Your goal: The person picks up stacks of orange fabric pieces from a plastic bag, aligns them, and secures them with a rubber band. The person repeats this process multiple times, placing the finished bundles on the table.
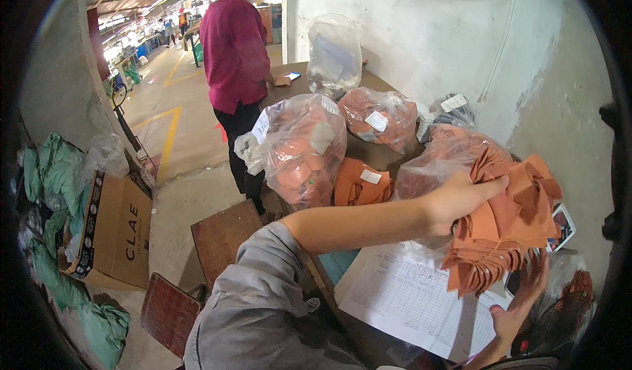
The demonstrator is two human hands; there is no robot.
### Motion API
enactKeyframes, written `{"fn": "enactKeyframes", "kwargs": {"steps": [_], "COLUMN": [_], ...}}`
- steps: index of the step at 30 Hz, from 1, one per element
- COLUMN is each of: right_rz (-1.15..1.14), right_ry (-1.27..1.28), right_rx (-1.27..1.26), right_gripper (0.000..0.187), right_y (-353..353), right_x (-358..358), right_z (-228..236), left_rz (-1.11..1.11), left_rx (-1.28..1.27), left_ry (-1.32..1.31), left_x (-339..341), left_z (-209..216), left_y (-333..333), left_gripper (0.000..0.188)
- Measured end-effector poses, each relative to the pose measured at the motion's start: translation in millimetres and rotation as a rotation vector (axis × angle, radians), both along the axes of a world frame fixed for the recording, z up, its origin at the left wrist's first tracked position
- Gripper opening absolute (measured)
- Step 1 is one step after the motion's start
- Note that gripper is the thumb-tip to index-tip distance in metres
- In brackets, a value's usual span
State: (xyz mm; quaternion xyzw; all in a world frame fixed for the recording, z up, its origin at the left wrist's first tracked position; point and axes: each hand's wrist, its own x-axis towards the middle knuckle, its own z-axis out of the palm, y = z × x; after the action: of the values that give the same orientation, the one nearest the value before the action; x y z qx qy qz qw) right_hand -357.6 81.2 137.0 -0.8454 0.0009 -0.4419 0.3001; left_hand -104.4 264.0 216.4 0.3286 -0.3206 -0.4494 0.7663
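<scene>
My left hand (464,202) reaches across to the right and grips a thick stack of orange cut leather-like pieces (503,228), its thumb on top. The pieces fan out in layers, with their lower edges hanging over the paper. Just below the stack is my right hand (523,297), its thumb and fingers spread apart; its fingertips come close to the stack's lower right edge, and whether they touch it I cannot tell. Under both hands lie printed sheets with a grid (408,297). Behind the stack stands an open clear plastic bag (447,153) with more orange pieces.
Tied bags of orange pieces (306,156) (378,116) and a loose orange bundle (362,184) crowd the table. A phone-like device (563,227) lies by the wall. Another person (234,54) stands at the table's far end. A cardboard box (118,232) and wooden chair (170,314) are at left.
</scene>
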Motion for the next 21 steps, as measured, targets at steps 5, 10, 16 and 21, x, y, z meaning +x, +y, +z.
{"fn": "enactKeyframes", "kwargs": {"steps": [5,10,16,21], "right_rz": [0.127,-0.057,-0.021,-0.001], "right_ry": [-0.037,-0.054,-0.141,-0.219], "right_rx": [0.232,0.427,0.704,1.015], "right_gripper": [0.148,0.106,0.071,0.062], "right_y": [-5.8,-19.3,-52.0,-57.2], "right_x": [45.9,42.9,37.6,36.6], "right_z": [-15.3,-55.2,-59.7,-52.6], "left_rz": [-0.144,-0.322,0.325,0.023], "left_rx": [0.011,0.160,0.341,-0.288], "left_ry": [0.122,-0.093,-1.132,-1.056], "left_x": [-8.5,12.0,36.3,11.2], "left_z": [-30.3,-56.3,-56.2,-64.3], "left_y": [-41.3,-72.1,-100.1,-131.2], "left_gripper": [0.047,0.068,0.059,0.104]}}
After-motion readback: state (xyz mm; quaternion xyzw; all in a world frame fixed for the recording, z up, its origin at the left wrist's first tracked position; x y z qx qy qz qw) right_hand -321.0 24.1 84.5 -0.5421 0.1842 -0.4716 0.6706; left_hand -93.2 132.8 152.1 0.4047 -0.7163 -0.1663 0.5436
